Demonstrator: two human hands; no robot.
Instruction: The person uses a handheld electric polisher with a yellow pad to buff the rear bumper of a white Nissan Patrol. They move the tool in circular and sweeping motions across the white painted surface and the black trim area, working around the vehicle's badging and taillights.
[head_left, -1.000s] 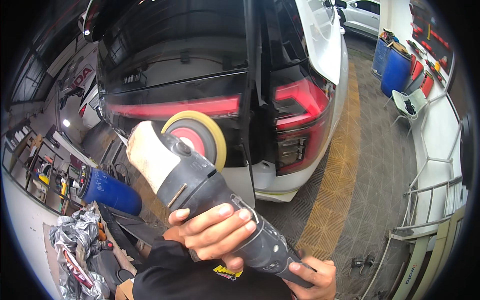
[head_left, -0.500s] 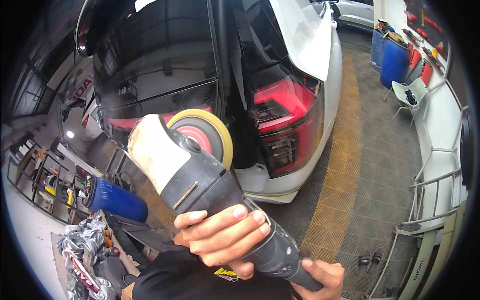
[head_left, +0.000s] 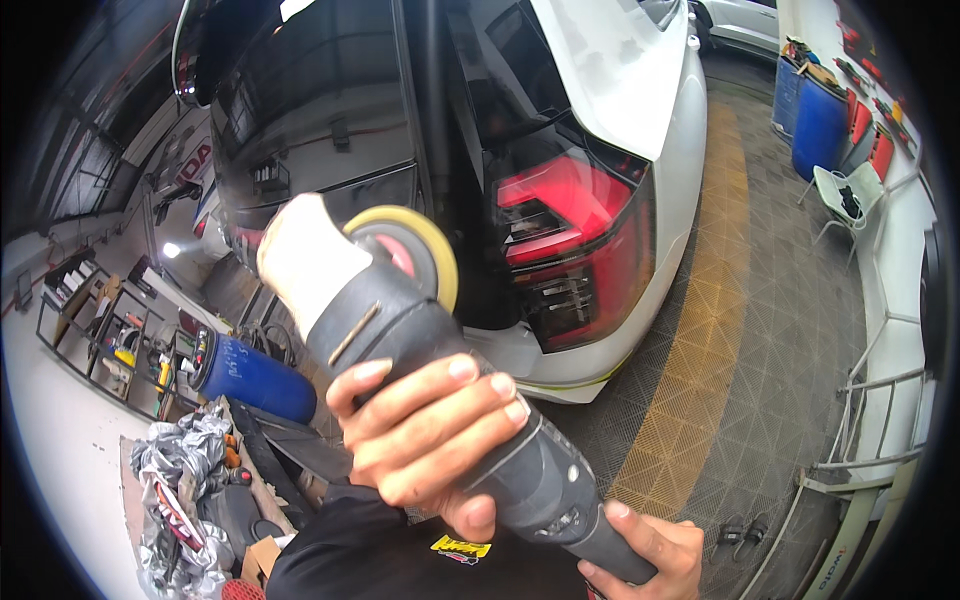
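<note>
In my hands is a black power polisher (head_left: pixel 545 470) with a pale cover (head_left: pixel 310 265) over its head. Its round yellow-edged pad (head_left: pixel 445 255), grey and pinkish toward the middle, is up beside the car's black rear panel; I cannot tell whether they touch. My left hand (head_left: pixel 430 430) wraps round the middle of the body, fingers over the top and thumb below. Farther back, my right hand (head_left: pixel 655 550) grips the rear end. Just beyond the tool is the red tail light (head_left: pixel 575 250) of a white car (head_left: pixel 640 90), with its dark rear glass (head_left: pixel 320 130) to the left.
At left, a blue drum (head_left: pixel 255 380) lies near a rack of bottles and tools (head_left: pixel 110 340). Crumpled silver sheeting (head_left: pixel 185 490) is at lower left. Along the right wall are another blue drum (head_left: pixel 820 130), a pale chair (head_left: pixel 845 195) and metal frames (head_left: pixel 870 400). Sandals (head_left: pixel 742 535) lie on the grid floor.
The polisher and both hands have shifted slightly in view, its head a little left. The tool stays in both hands. The surroundings sit slightly farther right, as the view has turned.
</note>
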